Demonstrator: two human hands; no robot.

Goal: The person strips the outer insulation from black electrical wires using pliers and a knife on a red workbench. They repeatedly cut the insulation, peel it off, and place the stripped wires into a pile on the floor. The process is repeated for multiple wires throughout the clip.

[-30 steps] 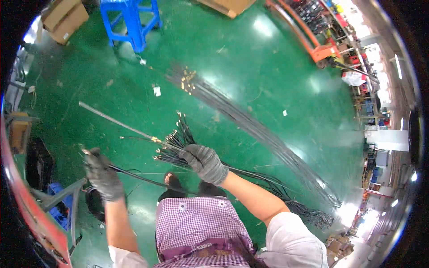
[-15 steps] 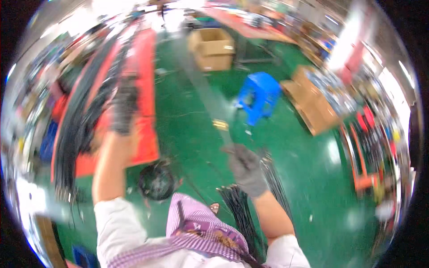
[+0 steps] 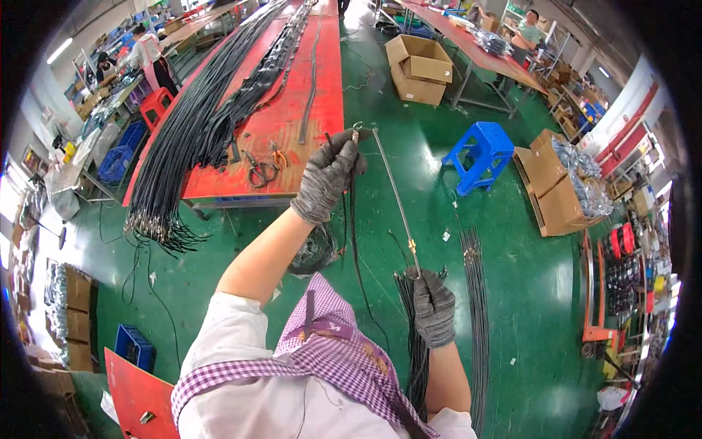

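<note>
My left hand (image 3: 325,179), in a grey knit glove, is closed near the table's front right corner. It grips the upper end of a black cable (image 3: 356,252), which hangs down toward the floor. A small metal ring or hook (image 3: 357,126) shows just above its fingers. My right hand (image 3: 434,309), gloved alike, is closed lower down around the bottom of a thin metal rod (image 3: 393,183) with a brass-coloured fitting (image 3: 412,245). The rod slants up and left. Its bent tip is close beside the metal end at my left hand; whether they touch, I cannot tell.
Bundles of black cables (image 3: 172,157) cover the red table (image 3: 322,88), with scissors (image 3: 261,172) and orange-handled pliers (image 3: 278,156) at its near edge. More cables (image 3: 475,293) hang near my right arm. A blue stool (image 3: 482,157) and cardboard boxes (image 3: 545,175) stand on the right. People are farther back.
My left hand has come right from over the red table and now holds a black cable end near the rod's tip. My right hand has shifted slightly right and down, still gripping the rod.
</note>
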